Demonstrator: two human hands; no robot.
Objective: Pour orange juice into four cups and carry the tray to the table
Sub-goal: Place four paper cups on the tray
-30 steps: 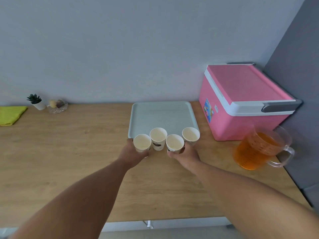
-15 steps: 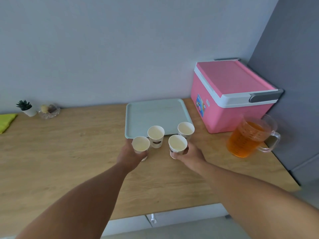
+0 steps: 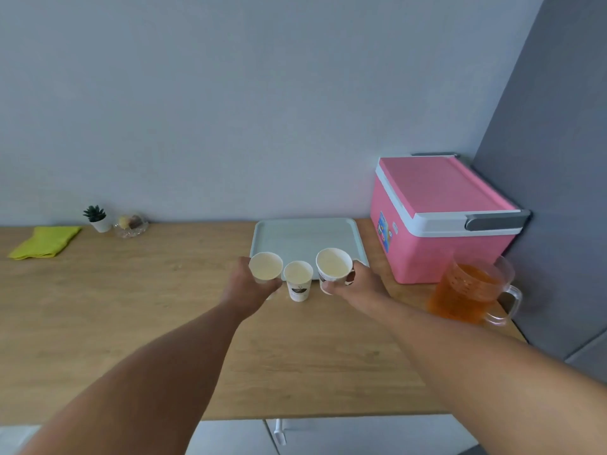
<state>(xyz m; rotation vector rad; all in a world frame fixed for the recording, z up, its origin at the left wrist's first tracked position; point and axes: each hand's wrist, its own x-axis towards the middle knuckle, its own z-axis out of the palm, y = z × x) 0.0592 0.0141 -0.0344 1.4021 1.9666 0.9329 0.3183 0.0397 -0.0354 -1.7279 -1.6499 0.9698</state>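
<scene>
Wooden counter (image 3: 131, 323), against a grey wall. Pink cooler (image 3: 440, 221) and juice jug (image 3: 466, 293), right of the hands. Empty tray (image 3: 305, 234), just beyond them. Left hand (image 3: 246, 287) grips one cup (image 3: 265, 266); right hand (image 3: 358, 284) grips another (image 3: 334, 263), both lifted, probably for traying. Third cup (image 3: 298, 280) stands between; the fourth, visible earlier, is now unseen.

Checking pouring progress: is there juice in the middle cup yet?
No, the middle cup shows only a pale, empty inside, and the juice is in the pitcher.
</scene>
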